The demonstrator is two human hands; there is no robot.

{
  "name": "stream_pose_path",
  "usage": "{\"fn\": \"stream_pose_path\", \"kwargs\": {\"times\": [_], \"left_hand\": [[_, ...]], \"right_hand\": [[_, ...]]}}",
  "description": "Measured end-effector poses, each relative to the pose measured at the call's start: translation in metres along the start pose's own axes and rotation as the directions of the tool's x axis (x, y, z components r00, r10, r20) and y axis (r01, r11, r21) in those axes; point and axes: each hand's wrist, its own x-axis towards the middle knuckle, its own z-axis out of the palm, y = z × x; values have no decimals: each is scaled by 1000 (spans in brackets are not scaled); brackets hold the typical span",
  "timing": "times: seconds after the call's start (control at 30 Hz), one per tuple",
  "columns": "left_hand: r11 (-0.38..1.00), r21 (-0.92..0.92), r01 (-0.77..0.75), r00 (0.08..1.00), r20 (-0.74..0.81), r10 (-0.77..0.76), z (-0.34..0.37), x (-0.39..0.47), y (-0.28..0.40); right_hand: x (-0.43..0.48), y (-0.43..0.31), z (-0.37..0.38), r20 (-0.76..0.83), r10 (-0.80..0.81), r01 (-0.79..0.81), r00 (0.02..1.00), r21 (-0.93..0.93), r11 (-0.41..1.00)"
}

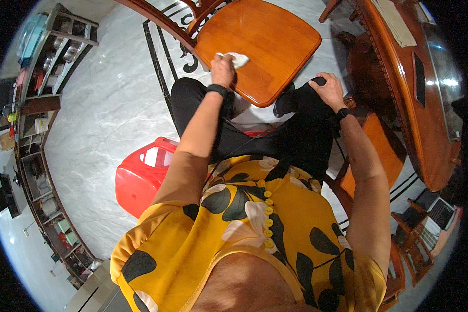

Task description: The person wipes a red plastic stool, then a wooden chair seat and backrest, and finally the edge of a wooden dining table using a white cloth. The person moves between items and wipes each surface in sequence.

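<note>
A white cloth (240,60) is bunched under the fingers of my left hand (223,71), which presses it on the glossy wooden seat of a chair (267,43), near the seat's edge on the backrest side. The cloth is partly hidden by that hand. My right hand (329,89) rests on my right knee, beside the seat, and holds nothing. Each wrist bears a dark band. The chair's seat stands in front of me, between and beyond my knees.
A red plastic stool (138,177) stands at my left. To the right is a large wooden table (407,117) with a folded cloth (394,23) and a dark phone-like object (419,80) on it. Another wooden chair (368,156) is beside my right arm. Shelves (33,167) line the far left.
</note>
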Motion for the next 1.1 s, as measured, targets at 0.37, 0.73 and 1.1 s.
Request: {"fn": "stream_pose_path", "kwargs": {"times": [0.37, 0.73, 1.1], "left_hand": [[850, 189, 492, 870, -61, -490, -3, 55, -109], [984, 60, 166, 929, 324, -177, -30, -11, -12], [985, -171, 19, 906, 420, 55, -19, -73, 129]], "right_hand": [[9, 22, 7, -96, -65, 77, 993, 131, 988], [11, 14, 15, -158, -92, 111, 983, 120, 987], [19, 3, 7, 3, -24, 24, 1000, -29, 999]]}}
